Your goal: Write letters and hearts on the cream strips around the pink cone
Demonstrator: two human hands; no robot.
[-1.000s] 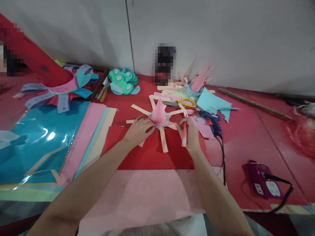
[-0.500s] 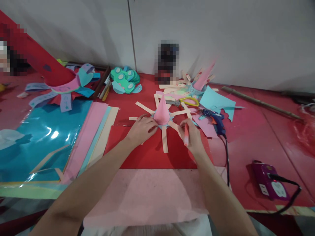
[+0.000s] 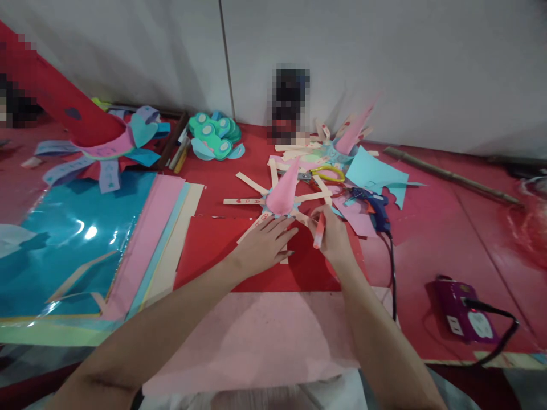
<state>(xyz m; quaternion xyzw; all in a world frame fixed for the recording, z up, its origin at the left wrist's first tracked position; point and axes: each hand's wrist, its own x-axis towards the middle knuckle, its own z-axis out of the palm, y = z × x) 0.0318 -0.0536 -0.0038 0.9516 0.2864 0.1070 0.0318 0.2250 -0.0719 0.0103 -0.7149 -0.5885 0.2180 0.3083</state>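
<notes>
Pink paper is forming a cone at the far edge of the red sheet. The left hand, loosely spread, is now covering the front strip, leaving lettered strips exposed; the right hand is gripping a red marker.

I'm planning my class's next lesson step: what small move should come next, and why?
Probably drawing on the lower-right strip with the pen: the right hand holds it there, the left hand rests by the pink cone, and two strips at left carry red marks.
</notes>
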